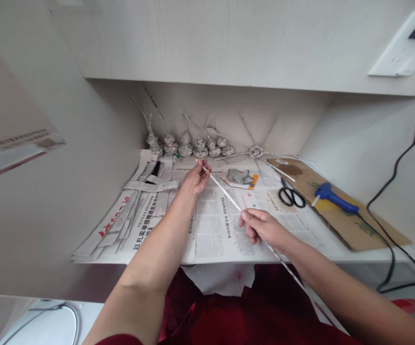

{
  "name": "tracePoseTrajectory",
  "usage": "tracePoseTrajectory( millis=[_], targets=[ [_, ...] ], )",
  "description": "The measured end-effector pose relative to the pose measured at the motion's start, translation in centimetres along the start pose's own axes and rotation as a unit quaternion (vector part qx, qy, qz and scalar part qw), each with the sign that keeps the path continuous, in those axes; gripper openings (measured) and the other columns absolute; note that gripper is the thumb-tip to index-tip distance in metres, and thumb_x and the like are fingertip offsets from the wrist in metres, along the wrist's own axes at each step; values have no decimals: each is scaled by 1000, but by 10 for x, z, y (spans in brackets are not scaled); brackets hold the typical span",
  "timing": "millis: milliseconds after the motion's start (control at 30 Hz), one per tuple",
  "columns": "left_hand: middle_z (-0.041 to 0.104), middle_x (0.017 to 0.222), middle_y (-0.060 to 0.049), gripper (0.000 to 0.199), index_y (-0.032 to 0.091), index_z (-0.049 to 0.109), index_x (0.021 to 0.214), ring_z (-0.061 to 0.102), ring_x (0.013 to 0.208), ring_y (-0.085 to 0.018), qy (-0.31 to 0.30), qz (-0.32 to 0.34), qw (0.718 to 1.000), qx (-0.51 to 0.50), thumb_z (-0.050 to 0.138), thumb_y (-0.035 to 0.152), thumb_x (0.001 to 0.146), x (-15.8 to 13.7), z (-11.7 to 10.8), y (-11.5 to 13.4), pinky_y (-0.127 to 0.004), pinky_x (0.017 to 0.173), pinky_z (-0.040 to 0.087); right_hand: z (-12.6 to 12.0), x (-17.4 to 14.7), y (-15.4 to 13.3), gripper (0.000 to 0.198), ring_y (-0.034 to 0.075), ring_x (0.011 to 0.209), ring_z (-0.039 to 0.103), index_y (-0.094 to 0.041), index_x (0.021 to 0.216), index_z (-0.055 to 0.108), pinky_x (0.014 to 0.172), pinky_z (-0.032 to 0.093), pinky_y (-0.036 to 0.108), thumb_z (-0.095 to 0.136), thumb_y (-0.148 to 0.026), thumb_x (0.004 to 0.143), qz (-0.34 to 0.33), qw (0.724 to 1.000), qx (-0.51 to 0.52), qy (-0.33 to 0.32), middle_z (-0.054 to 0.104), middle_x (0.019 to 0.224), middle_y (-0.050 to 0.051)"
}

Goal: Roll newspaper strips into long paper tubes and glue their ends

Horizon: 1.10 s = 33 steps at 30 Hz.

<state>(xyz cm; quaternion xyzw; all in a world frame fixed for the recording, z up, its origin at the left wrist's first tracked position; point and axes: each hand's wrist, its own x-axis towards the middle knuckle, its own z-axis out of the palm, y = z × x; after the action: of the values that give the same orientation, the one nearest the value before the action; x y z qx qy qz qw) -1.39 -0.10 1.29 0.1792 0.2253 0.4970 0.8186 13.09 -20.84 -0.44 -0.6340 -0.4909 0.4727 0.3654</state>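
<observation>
A long, thin rolled newspaper stick (225, 191) runs slantwise between my two hands above the newspaper-covered desk. Near its upper end, my left hand (197, 177) pinches it between thumb and fingers. Lower and to the right, my right hand (261, 225) grips the same stick, whose tail passes under the right forearm toward my lap. Spread newspaper (207, 225) lies beneath both hands. Just right of the left hand is a small picture card with a grey lump (239, 176) on it, which I cannot make out clearly.
Several woven paper gourds (200, 148) line the back wall. A paper-stick spoke frame (256, 152) leans beside them. Cut newspaper strips (153, 186) lie left. Black scissors (291, 195), a blue glue gun (337, 199) and cardboard (358, 230) are right. A black cord (405, 158) hangs there.
</observation>
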Motion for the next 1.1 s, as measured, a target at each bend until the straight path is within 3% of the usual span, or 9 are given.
tracePoseTrajectory(
  millis=[133,300,433,500,700,767,900,1100],
  targets=[
    [56,60,-2,21,10,62,77,60,56,-7,-10,2,1000,15,51,23,89,2,-2,-2,-11,46,47,-1,0,2,35,12,43,49,-21,76,54,50,38,26,39,-50,89,-63,982,-168,58,48,49,-4],
    [56,58,-1,22,10,62,76,60,54,-8,-15,7,1000,19,51,24,89,4,-3,-4,-12,47,49,2,4,-6,30,14,55,50,-22,73,54,55,35,26,43,-46,88,-139,936,-295,131,55,58,-1],
    [56,58,-1,23,10,61,76,60,54,-8,-22,11,1000,18,48,23,90,5,-3,-4,-11,45,48,4,9,-9,36,13,46,47,-21,74,51,51,37,26,30,-46,92,-61,976,-199,63,47,50,-3],
    [56,58,-1,23,10,61,77,61,54,-8,-24,14,999,24,48,23,90,6,-3,-4,-11,45,48,3,10,-9,37,13,44,46,-22,80,52,49,37,25,29,-48,92,-37,983,-176,36,46,50,-4],
    [57,59,-1,22,9,61,76,62,54,-9,-20,26,998,48,49,22,90,5,-3,-7,-13,46,50,1,14,-5,27,17,61,53,-22,79,55,58,34,28,41,-42,89,-139,920,-340,135,59,66,2],
    [57,59,-2,22,9,61,75,62,55,-9,-18,25,998,49,50,22,89,4,-3,-8,-13,47,50,1,16,-4,27,17,63,54,-22,77,55,59,35,28,40,-40,90,-137,928,-321,132,60,68,3],
    [57,61,-2,19,9,61,76,62,56,-8,-17,21,999,43,54,22,87,4,-3,-8,-13,48,51,1,20,-3,38,14,47,48,-23,84,55,52,36,28,26,-47,93,-60,981,-176,53,48,54,-2],
    [58,62,-3,20,8,62,77,63,59,-9,-28,10,998,52,53,23,88,4,-4,-9,-14,51,52,3,37,-9,31,15,59,46,-22,73,54,61,35,29,47,-49,85,-140,969,-177,102,51,61,0]
  ],
)
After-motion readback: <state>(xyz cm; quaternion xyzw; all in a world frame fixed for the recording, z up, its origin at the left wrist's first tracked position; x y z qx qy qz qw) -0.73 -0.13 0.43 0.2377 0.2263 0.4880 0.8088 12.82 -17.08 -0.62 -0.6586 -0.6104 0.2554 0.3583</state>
